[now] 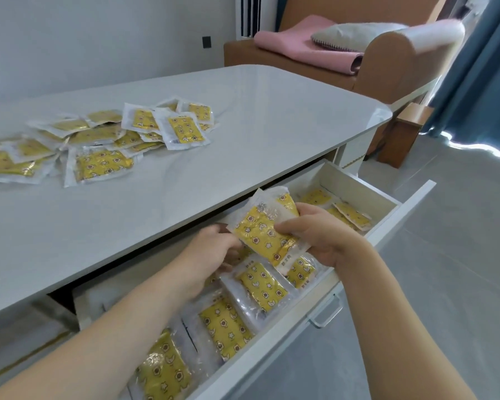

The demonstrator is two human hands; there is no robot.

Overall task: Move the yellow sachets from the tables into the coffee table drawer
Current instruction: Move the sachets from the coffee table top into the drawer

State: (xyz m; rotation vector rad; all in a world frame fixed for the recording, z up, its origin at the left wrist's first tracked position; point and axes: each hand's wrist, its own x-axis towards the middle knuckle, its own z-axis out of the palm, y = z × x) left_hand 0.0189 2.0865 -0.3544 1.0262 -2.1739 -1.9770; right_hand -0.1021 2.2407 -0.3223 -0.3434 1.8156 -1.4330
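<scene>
Sachets [267,239] in our hands, a small bunch, held just above the open drawer [309,308]. Right hand [321,241] grips the bunch, thumb on top, fingers [306,210] curled round its far edge. Left hand [214,252] is at the bunch's left edge; its fingers are hidden behind the sachets, so we can't tell if it's holding or just steadying.

In the drawer, nearest us, a row of sachets [225,327] stands on edge, overlapping, from the near end up to under our hands. A few more [347,213] lie flat at the far end. The drawer handle [326,314] hangs on its front.

Further off, on the counter [257,116], a loose pile [98,140] waits, well apart from the drawer. We judge the task about half done.

Handling, our guess: light, thin, soft plastic pouches, glossy so slippery in a stack. They bend easily. Best pinch across the flat faces near the middle, few at a time, not by the clear sealed rim.

Beyond the counter, a sofa [387,64] with a pink pillow [300,44].
</scene>
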